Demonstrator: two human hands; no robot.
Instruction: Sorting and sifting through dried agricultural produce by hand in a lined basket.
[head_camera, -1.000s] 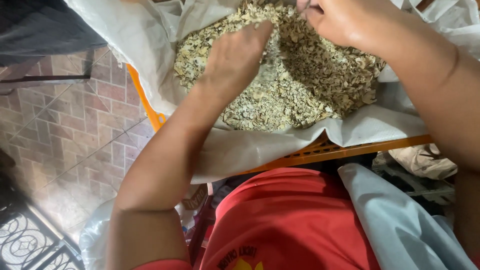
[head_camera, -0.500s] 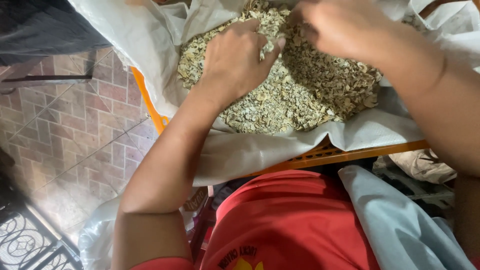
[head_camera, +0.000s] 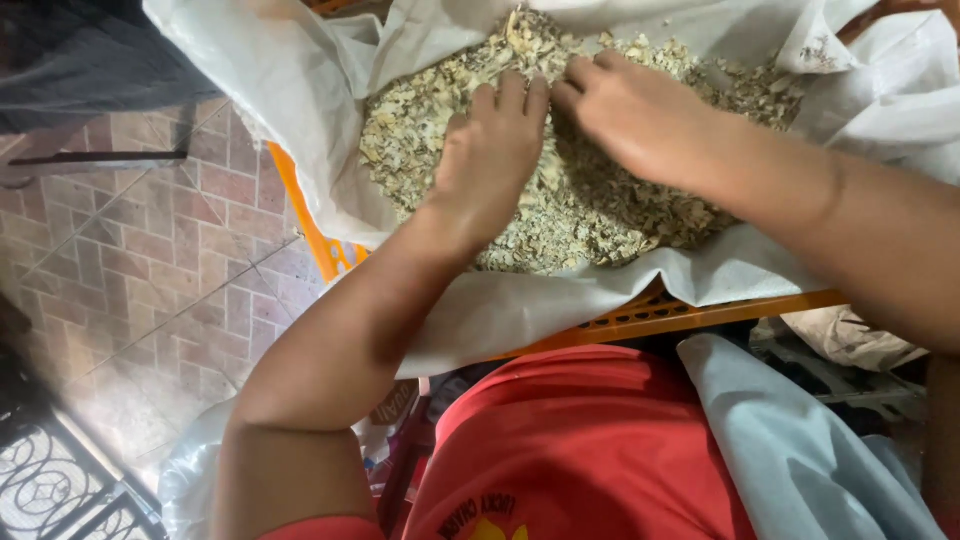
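Husks (head_camera: 610, 215) (both hands (head_camera: 495, 150) now side by side)

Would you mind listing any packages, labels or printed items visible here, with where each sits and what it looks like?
White sack: lines the orange crate, open at top, holding dry pale flakes that both hands touch.
Small packet: below the crate by the left arm, brown with print, mostly hidden.
Shirt print: bottom edge, yellow on red.

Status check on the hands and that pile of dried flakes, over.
Left hand and right hand flat on the dried flakes, fingers spread, nothing gripped. Flakes heaped on white sack liner in orange crate. Nothing in the way.
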